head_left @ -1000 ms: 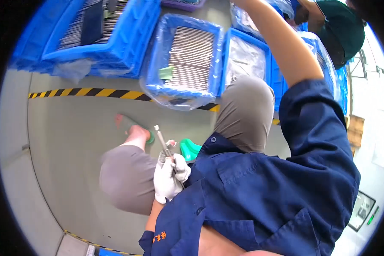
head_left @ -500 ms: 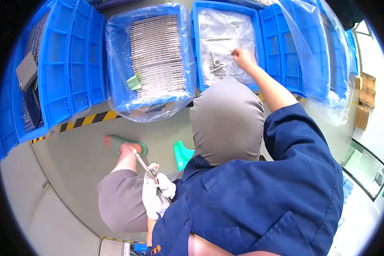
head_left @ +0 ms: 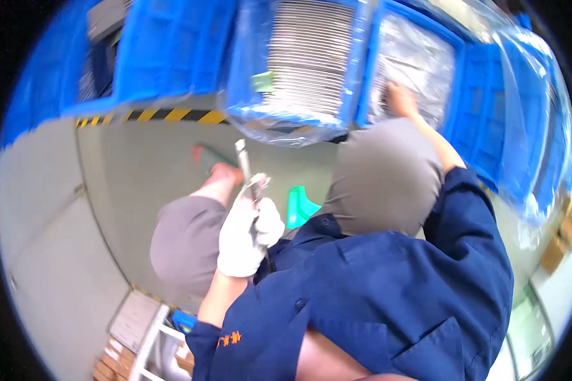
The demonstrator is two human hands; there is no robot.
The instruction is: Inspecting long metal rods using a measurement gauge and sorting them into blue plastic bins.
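Note:
My left hand, in a white glove, is closed around a slim metal rod held over my lap, its far end pointing away from me. My bare right hand reaches down into a plastic-lined blue crate ahead on the right. Its fingertips are blurred and partly hidden against the metal parts at the crate's left side, so their grip is unclear. Clear and greyish plastic film lies over much of this crate's contents.
Left of it stands another lined blue crate with rows of metal rods and a green scrap. More blue crates flank both sides. Striped floor tape runs before them. A green plastic object is between my legs.
My right hand has gone from the film in the middle of the right crate to the metal parts at its left. My left hand has lifted the rod and turned it more upright.

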